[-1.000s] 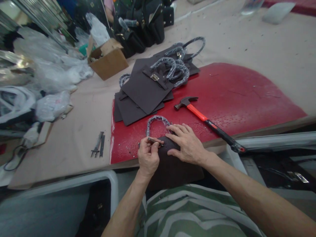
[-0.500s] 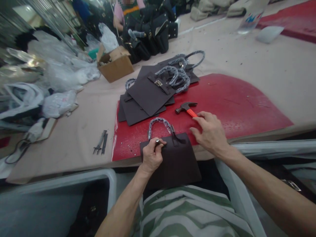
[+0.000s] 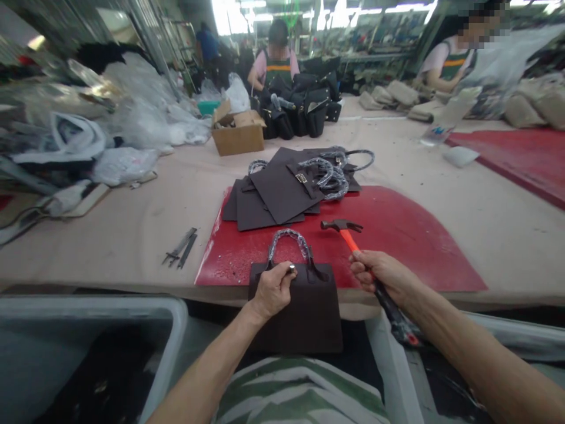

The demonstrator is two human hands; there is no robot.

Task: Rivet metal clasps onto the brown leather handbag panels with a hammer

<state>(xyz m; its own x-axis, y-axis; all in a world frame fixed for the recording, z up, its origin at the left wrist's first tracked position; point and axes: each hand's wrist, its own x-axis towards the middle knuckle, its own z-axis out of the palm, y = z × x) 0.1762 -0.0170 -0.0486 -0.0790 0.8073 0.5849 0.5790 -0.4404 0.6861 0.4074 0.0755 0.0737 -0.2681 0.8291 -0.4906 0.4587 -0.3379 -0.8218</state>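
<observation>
In the head view my left hand (image 3: 272, 290) is closed on a short metal punch (image 3: 291, 268), its bright round end showing above the fingers. It rests at the upper edge of a dark brown leather bag panel (image 3: 304, 321), between the two feet of a plastic-wrapped handle (image 3: 289, 234). The panel lies partly on the red mat (image 3: 424, 253) and hangs over the table edge. To the right, my right hand (image 3: 388, 274) grips a claw hammer (image 3: 349, 240) by its orange and black handle, the head over the mat.
Behind lies a pile of brown panels (image 3: 282, 194) with wrapped handles. Slim forked metal tools (image 3: 180, 247) lie left. Farther off are a cardboard box (image 3: 238, 138), black bags (image 3: 300, 115) and two people at work. Grey bins (image 3: 176, 312) stand below the table edge.
My right hand has closed round the hammer's handle and lifted it from the mat. My left hand stays on the panel with the punch. The view has tilted up.
</observation>
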